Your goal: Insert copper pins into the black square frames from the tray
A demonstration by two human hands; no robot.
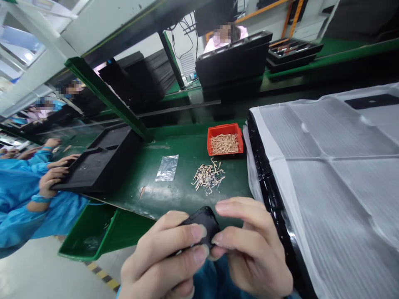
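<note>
A small black part with rounded corners [209, 222] is held up in front of me, over the near edge of the green table. The fingers and thumb of my left hand [168, 253] are wrapped round it from the left. On its right side, my right hand [252, 245] pinches at the lower right edge with thumb and fingertips, its index finger raised by the upper corner. Whether a smaller piece lies between those right fingertips is hidden. Beyond the hands, a loose pile of small tan strips [208, 176] lies on the table [183, 139].
Behind the pile is a red bin [225, 153] of tan strips, with a clear plastic bag [167, 168] to its left. White sheeting [327, 166] covers a black stack at right. A person in blue holds a black tray [96, 160] at left, above a green bin [84, 254].
</note>
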